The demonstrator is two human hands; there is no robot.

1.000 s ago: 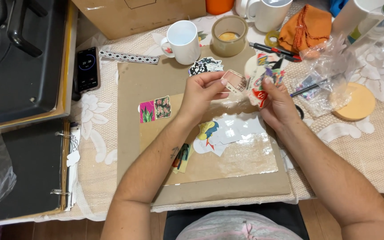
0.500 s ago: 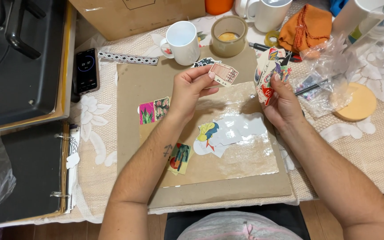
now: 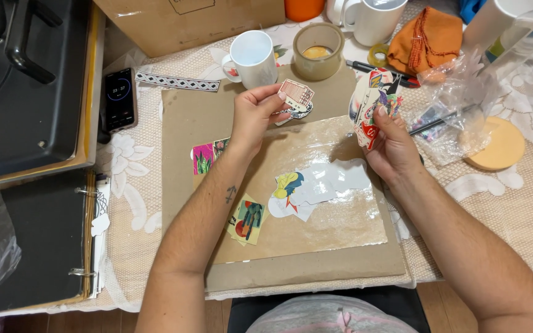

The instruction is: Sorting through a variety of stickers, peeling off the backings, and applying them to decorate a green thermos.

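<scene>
Far left, a black heat-press machine [image 3: 26, 80] is seen on the desk [image 3: 525, 228], with a black ring binder [image 3: 32, 240] below it and a black smartphone with a lit screen [image 3: 120, 98] just beside. A patterned black-and-white ribbon strip [image 3: 171, 81] lies near a white ceramic mug [image 3: 253, 58]. A large brown cardboard sheet [image 3: 186, 123] is laid in the middle, with a clear plastic film-covered brown board [image 3: 334, 228] on top of it. A pink-and-green printed sticker [image 3: 208, 155] and a small orange-and-teal figure sticker [image 3: 248, 220] are placed on the left side of the cardboard.

The left hand [image 3: 253, 117] is raised over the board; a small cream-and-red rectangular sticker [image 3: 296, 94] is pinched between thumb and fingertips, other fingers curled. A loose pile of white-backed cut-out stickers [image 3: 315, 188] lies on the film, between both hands. A roll of brown packing tape [image 3: 317, 43] stands behind.

The right hand [image 3: 391, 145] is closed on a stack of colourful cut-out stickers [image 3: 372, 102], gripped between thumb and fingers and held upright. Further right, a crumpled clear plastic bag [image 3: 463, 111], an orange folded cloth [image 3: 430, 40] and a round tan cork coaster [image 3: 497, 145] are seen.

Progress, as judged: sorting looks partly done, with a few stickers laid out and a stack not yet placed.
</scene>
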